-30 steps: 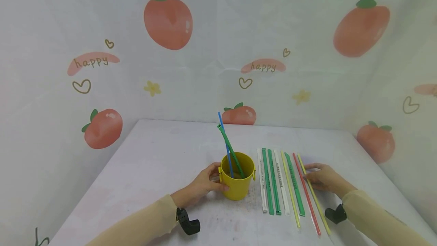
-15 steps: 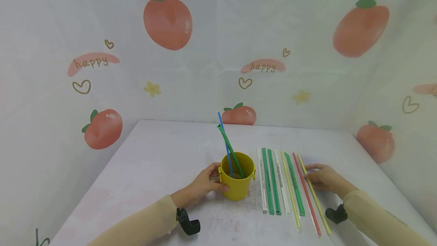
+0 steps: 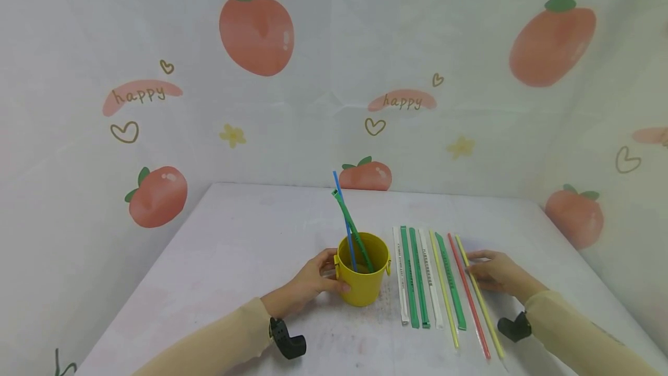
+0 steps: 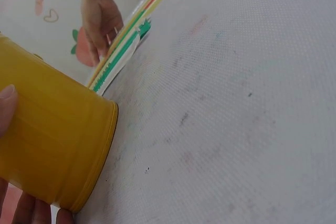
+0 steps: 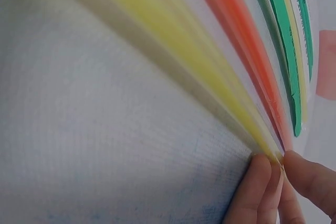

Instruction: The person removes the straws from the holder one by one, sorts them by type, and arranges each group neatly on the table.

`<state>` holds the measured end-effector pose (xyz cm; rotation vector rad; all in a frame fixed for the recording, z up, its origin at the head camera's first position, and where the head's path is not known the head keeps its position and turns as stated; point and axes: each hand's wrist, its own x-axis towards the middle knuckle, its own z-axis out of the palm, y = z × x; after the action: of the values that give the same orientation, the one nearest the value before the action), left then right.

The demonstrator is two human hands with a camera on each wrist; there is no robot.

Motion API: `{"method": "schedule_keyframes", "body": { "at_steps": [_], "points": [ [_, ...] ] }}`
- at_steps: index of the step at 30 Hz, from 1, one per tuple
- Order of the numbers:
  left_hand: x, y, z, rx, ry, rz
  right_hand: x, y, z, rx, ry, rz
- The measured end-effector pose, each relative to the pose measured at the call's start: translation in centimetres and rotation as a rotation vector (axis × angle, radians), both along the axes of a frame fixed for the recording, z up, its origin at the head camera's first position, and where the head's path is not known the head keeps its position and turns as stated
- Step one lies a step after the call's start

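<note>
In the head view my left hand grips the side of a small yellow bucket, thumb in front. A blue straw and a green paper-wrapped straw lean in it, tops above the rim. My right hand is at the right end of a row of straws. Its thumb and fingers pinch a yellow straw in clear wrap, seen close up in the right wrist view, where the thumb meets the fingers across it. Beside that lies a red straw.
Left of the red straw lie green-wrapped straws, white-wrapped straws and another yellow straw, roughly parallel on the white table. Behind the table hangs a white cloth printed with fruit.
</note>
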<state>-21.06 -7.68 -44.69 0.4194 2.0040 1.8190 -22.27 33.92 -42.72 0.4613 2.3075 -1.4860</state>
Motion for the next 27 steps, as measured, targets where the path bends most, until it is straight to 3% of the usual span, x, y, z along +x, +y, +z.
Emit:
{"method": "schedule_keyframes", "body": {
  "at_steps": [12,27],
  "points": [
    [0.04,0.04,0.12,0.001,-0.001,0.006,0.12,-0.07,0.29,-0.055,0.005,0.012],
    [0.11,0.04,0.22,0.013,-0.004,-0.007,-0.07,0.18,-0.12,-0.003,-0.010,0.009]
  ]
}}
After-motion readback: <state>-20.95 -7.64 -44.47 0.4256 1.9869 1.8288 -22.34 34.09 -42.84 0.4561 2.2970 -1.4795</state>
